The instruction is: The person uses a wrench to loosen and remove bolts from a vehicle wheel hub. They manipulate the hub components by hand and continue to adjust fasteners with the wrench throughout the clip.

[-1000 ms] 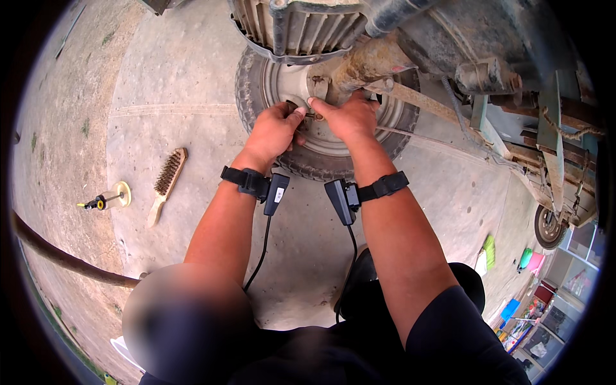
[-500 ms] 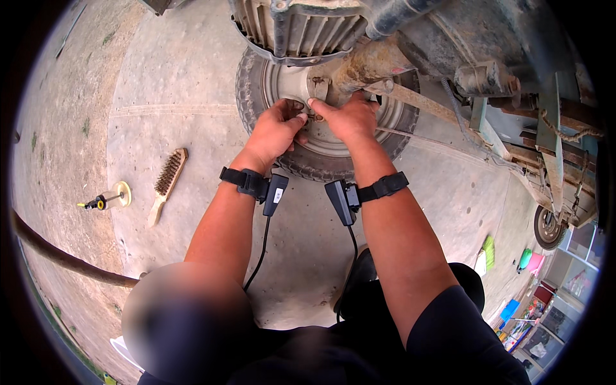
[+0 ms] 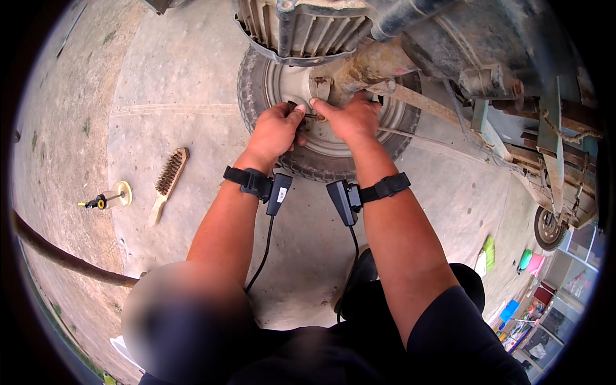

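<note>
A treaded wheel (image 3: 260, 131) on a pale rim (image 3: 327, 149) stands in front of me, beneath the vehicle's underside. My left hand (image 3: 274, 130) is closed at the left of the hub, thumb against curled fingers. From its grip a thin dark rod (image 3: 310, 116) points at a small rusty bolt (image 3: 321, 118) on the hub; a dark end shows above the thumb. The rod's exact kind is not clear. My right hand (image 3: 354, 120) lies over the hub's right side, thumb stretched left toward the bolt and apart from the other fingers, whose tips are partly hidden.
Above the wheel hang a ribbed metal housing (image 3: 321, 32) and a rusty axle tube (image 3: 375, 64). On the concrete to the left lie a wire brush (image 3: 169, 179) and a small tool with a yellow disc (image 3: 122, 193). A curved brown bar (image 3: 70, 262) sits at lower left.
My left thumb has shifted up, and the rod and its dark end show more plainly. My right hand has hardly moved. The whole view has drifted slightly.
</note>
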`<state>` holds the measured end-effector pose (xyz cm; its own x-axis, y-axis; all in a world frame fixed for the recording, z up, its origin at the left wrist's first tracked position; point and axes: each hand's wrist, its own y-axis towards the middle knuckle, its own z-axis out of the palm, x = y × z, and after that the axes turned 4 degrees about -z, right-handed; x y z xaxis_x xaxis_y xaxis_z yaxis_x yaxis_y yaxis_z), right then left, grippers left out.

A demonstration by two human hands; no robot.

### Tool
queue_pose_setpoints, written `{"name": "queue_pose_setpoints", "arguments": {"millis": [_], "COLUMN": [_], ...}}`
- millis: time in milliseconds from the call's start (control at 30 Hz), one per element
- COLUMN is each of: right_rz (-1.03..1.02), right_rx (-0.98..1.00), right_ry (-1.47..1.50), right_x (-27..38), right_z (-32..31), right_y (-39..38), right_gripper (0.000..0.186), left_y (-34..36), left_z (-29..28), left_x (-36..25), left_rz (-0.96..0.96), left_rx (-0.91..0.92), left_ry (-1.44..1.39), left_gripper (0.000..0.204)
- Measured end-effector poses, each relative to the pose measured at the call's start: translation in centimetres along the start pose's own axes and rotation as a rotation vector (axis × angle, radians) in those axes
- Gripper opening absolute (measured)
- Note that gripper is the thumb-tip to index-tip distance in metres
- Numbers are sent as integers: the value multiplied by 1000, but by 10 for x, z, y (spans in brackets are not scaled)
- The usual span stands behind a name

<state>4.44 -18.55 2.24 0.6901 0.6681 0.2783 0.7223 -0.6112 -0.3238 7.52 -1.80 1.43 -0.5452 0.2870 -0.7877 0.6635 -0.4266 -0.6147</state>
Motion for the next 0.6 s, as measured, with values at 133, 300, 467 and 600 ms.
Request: {"name": "queue_pose_setpoints", "arguments": {"millis": [133,300,467,600], "right_rz": [-12,-3,-8,4], "right_rx": [-9,-17,-1,-7], "right_ry": [13,34,35,32], "right_x": [1,1,2,2], "right_z": [-2,-2,-3,-4], "right_y": [-2,-3,-4,-3], "right_gripper": [109,108,108,108], "left_y": [-3,-3,-3,-3], "left_z": [1,0,1,1], "left_x": [3,-1,7,-1], "left_rz": [68,10,105,16], "left_rx": [6,-17,8,-12], "left_ry": [-88,-6,-131,-1], "left_gripper": [30,30,30,29]}}
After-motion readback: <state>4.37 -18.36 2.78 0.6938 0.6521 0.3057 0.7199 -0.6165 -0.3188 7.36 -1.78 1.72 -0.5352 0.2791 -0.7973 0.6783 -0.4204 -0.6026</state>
